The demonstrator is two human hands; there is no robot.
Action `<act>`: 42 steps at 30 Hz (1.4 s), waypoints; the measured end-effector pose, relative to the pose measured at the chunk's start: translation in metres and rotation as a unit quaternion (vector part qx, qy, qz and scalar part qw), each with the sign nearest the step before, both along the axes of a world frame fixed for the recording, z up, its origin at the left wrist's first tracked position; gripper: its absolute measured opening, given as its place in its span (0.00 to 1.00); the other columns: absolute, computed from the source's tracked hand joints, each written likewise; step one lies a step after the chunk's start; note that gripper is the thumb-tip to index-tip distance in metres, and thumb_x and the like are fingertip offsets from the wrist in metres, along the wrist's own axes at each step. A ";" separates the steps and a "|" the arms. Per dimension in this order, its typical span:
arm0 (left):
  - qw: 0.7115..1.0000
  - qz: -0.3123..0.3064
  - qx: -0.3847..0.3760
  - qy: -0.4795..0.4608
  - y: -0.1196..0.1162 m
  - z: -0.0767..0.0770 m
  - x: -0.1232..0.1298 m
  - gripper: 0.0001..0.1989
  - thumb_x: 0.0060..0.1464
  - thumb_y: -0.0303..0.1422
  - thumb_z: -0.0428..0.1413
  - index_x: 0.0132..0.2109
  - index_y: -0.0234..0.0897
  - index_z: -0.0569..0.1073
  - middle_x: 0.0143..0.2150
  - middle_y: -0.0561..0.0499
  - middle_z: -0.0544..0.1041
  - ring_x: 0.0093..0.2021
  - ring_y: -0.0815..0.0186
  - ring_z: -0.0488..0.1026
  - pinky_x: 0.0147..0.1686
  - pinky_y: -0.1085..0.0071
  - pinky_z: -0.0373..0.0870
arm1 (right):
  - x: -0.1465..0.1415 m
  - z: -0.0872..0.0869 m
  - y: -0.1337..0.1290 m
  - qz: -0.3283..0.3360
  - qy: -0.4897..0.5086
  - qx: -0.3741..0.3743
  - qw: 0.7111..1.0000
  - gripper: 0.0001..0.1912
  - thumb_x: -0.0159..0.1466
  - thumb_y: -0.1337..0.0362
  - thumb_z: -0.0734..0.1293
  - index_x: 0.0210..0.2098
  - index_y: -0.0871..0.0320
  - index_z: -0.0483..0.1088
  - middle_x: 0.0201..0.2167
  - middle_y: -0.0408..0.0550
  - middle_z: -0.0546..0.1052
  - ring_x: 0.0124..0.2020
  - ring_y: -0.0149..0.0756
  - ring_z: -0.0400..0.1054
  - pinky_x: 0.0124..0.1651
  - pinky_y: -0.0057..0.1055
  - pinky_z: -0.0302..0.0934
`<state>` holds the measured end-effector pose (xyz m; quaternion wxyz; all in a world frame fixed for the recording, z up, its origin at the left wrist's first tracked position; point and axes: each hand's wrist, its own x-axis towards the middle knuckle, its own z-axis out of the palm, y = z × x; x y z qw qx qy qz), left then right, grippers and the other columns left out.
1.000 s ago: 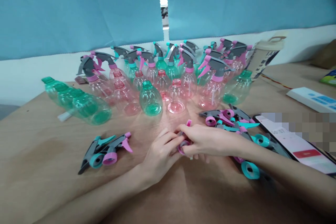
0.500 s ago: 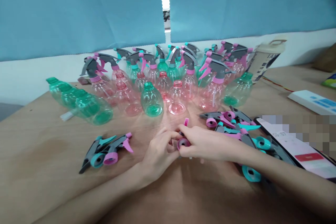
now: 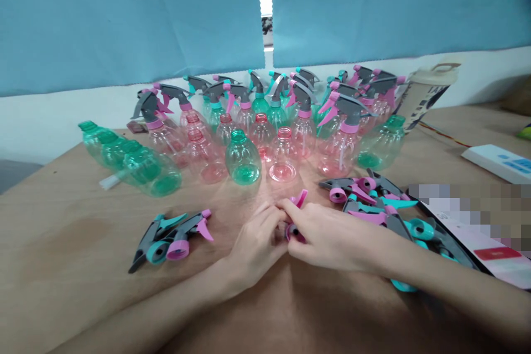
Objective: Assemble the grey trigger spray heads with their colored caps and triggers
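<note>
My right hand is closed round a trigger spray head with a pink collar and pink trigger, low over the table in front of me. My left hand meets it from the left, its fingers curled together against the same spray head; the fingers hide much of the grey body. Just beyond the hands stand a clear pink bottle and a green bottle, both without heads. Two loose spray heads lie left of my left hand, one turquoise, one pink.
Several loose spray heads are piled at the right, beside a phone. Bottles with heads stand in rows at the back. Green open bottles line the left. A cup and a white power strip are at the right.
The spray head has turned a little in my hands, its pink trigger now leaning further right. Both hands stay together in about the same place; the view has shifted slightly.
</note>
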<state>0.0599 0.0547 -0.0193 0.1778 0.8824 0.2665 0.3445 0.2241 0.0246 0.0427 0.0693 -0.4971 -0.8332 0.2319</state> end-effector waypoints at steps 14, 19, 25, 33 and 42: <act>1.000 -0.003 -0.008 0.005 0.000 -0.002 0.000 0.10 0.51 0.22 0.51 0.29 0.38 0.58 0.27 0.54 0.66 0.31 0.67 0.64 0.28 0.74 0.60 | 0.000 0.001 -0.002 -0.005 -0.003 0.003 1.000 0.10 0.57 0.65 0.55 0.38 0.59 0.59 0.26 0.47 0.72 0.21 0.32 0.62 0.20 0.27 0.42; 1.000 0.000 -0.009 0.007 -0.001 -0.003 -0.001 0.09 0.51 0.21 0.50 0.28 0.38 0.58 0.27 0.54 0.66 0.31 0.67 0.64 0.28 0.74 0.60 | -0.003 0.000 -0.004 -0.012 -0.010 0.001 1.000 0.11 0.57 0.65 0.55 0.39 0.60 0.60 0.26 0.49 0.73 0.23 0.35 0.64 0.21 0.29 0.42; 1.000 0.016 -0.007 0.002 -0.002 0.000 0.000 0.09 0.51 0.22 0.49 0.27 0.38 0.58 0.25 0.55 0.63 0.29 0.67 0.61 0.26 0.74 0.58 | -0.010 -0.013 -0.006 -0.049 -0.020 0.026 0.998 0.18 0.57 0.65 0.54 0.46 0.61 0.60 0.27 0.51 0.73 0.25 0.38 0.65 0.23 0.31 0.43; 0.999 0.040 -0.009 0.019 -0.001 0.003 -0.001 0.07 0.54 0.24 0.49 0.29 0.37 0.62 0.25 0.55 0.61 0.28 0.68 0.59 0.27 0.73 0.57 | -0.014 -0.012 -0.001 -0.082 -0.010 0.011 0.997 0.09 0.57 0.65 0.54 0.37 0.58 0.60 0.22 0.46 0.70 0.19 0.32 0.58 0.20 0.30 0.39; 0.999 0.050 0.002 0.020 0.000 0.001 -0.001 0.07 0.51 0.23 0.48 0.28 0.38 0.60 0.26 0.55 0.62 0.28 0.67 0.60 0.26 0.73 0.58 | -0.014 -0.021 0.001 -0.081 -0.009 0.032 0.996 0.20 0.57 0.66 0.55 0.48 0.63 0.60 0.26 0.51 0.74 0.23 0.36 0.64 0.22 0.30 0.40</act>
